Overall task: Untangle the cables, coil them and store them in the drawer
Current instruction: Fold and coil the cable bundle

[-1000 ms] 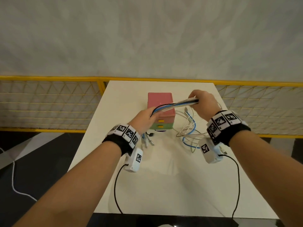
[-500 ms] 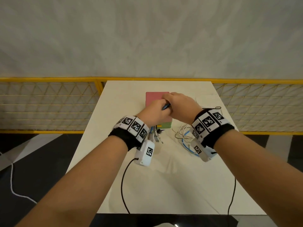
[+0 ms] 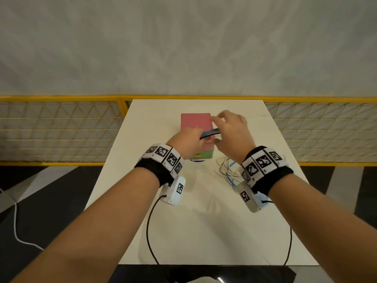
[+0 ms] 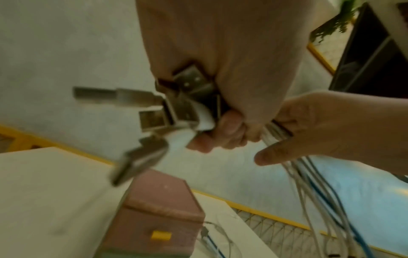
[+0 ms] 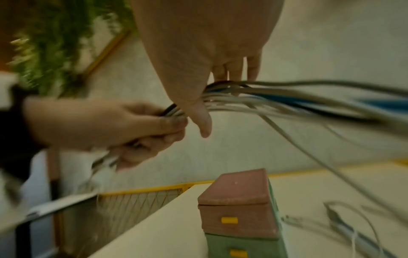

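My left hand [image 3: 190, 138] grips a bundle of white, blue and black cables [image 3: 210, 132] in front of the small drawer unit [image 3: 195, 122]. In the left wrist view the metal USB plugs [image 4: 154, 108] stick out of its fist [image 4: 220, 136]. My right hand [image 3: 227, 127] is just to the right, fingers and thumb straight. In the right wrist view the cable bundle [image 5: 276, 97] runs between its thumb [image 5: 203, 122] and its fingers [image 5: 234, 69], which are not closed on it. The rest of the cables [image 3: 228, 170] lie loose on the table. The drawers look closed.
The drawer unit has a pink upper part [image 5: 238, 206] and a green lower drawer [image 5: 243, 247], each with a yellow handle. It stands mid-table on the white table [image 3: 204, 221]. A yellow mesh fence [image 3: 61, 129] runs behind. Black wrist-camera leads [image 3: 149, 231] hang over the front edge.
A second ago the bundle was stretched between my two gripping hands. The hands then met over the drawer unit. Now the right hand has loosened, its fingers straight, and drawn slightly right.
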A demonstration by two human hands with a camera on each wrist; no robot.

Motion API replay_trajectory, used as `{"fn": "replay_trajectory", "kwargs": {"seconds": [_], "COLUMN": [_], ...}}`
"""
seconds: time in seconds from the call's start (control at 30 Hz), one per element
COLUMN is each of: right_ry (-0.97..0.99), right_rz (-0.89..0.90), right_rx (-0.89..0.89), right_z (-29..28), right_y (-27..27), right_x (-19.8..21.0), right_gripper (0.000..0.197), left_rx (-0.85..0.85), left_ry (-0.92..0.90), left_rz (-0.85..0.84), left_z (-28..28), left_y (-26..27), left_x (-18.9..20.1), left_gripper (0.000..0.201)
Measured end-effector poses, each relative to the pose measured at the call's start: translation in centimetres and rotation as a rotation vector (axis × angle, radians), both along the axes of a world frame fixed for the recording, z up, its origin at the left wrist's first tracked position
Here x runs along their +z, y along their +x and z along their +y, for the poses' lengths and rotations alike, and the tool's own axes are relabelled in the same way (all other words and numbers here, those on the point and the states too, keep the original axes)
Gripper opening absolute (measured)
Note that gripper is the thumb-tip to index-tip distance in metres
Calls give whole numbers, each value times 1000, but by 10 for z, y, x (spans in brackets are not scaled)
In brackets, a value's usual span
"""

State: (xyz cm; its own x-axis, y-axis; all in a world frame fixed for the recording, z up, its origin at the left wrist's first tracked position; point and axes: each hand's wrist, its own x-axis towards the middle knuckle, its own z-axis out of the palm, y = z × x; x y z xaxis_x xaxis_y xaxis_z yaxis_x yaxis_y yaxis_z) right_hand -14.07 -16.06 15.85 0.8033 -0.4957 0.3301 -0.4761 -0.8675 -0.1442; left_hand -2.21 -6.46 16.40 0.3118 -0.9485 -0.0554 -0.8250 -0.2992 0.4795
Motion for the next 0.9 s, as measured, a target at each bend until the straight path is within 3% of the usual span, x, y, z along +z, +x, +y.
{"fn": "replay_trajectory", "kwargs": {"seconds": [0.1, 0.17, 0.27, 0.47, 0.67, 0.73, 0.8, 0.9], "right_ry": [77, 175, 149, 239, 326, 384, 484, 623], "right_rz": [22, 0, -24, -50, 11, -57, -132, -206], "right_rx": [192, 158, 110, -27, -41, -36, -61, -168], "right_z": [14, 13, 9, 7, 23, 25, 26, 30], "right_y": [7, 6, 5, 4, 2, -3, -10, -13], "right_x": [5, 7, 9, 9, 12, 14, 15, 10], "right_gripper": [42, 40, 42, 23, 3, 5, 12, 26], "left_rx": [-60, -75, -60, -63, -153, -174, -175, -151], "left_ry": [100, 88, 26, -18, 18, 1, -35, -189], "left_rz": [-63, 37, 179, 286, 46, 60, 220, 341], "left_z": [-7, -6, 2, 9, 8, 9, 12, 13], "left_y": [-9, -8, 0, 10, 1, 2, 6, 3], "left_x": [20, 31, 43, 49, 58, 63, 69, 71], "left_gripper": [22, 22, 8, 18, 11, 21, 36, 31]}}
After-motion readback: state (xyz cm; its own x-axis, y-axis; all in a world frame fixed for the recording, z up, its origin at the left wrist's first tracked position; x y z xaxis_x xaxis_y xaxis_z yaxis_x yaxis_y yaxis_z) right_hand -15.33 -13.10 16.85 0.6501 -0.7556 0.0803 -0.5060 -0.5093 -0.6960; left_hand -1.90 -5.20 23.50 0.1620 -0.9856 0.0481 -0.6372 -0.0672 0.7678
